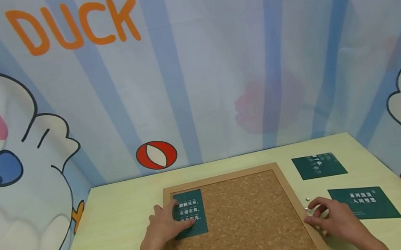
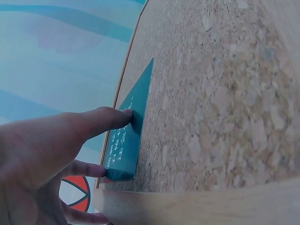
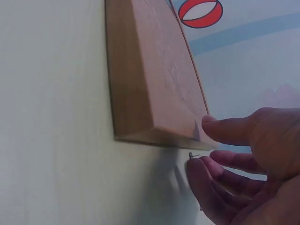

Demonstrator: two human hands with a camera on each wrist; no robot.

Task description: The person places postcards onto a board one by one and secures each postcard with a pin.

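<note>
My left hand (image 1: 164, 223) presses a green card (image 1: 195, 205) with white printed characters at the upper left of a corkboard (image 1: 250, 221). In the left wrist view its thumb lies on the card's face and a fingertip touches the card's edge. My right hand (image 1: 333, 217) is at the right side of the wooden frame (image 1: 295, 201), fingers bent and thumb apart from them. In the right wrist view a small thumbtack (image 3: 191, 155) is right at its fingertips, and the thumb is by the frame. Another small shiny tack (image 1: 307, 199) lies just beyond that hand.
Two more green cards lie on the pale table (image 1: 127, 205) to the right: a far card (image 1: 317, 168) and a nearer card (image 1: 375, 200) beside my right hand. A striped curtain (image 1: 209, 76) with duck drawings hangs behind the table.
</note>
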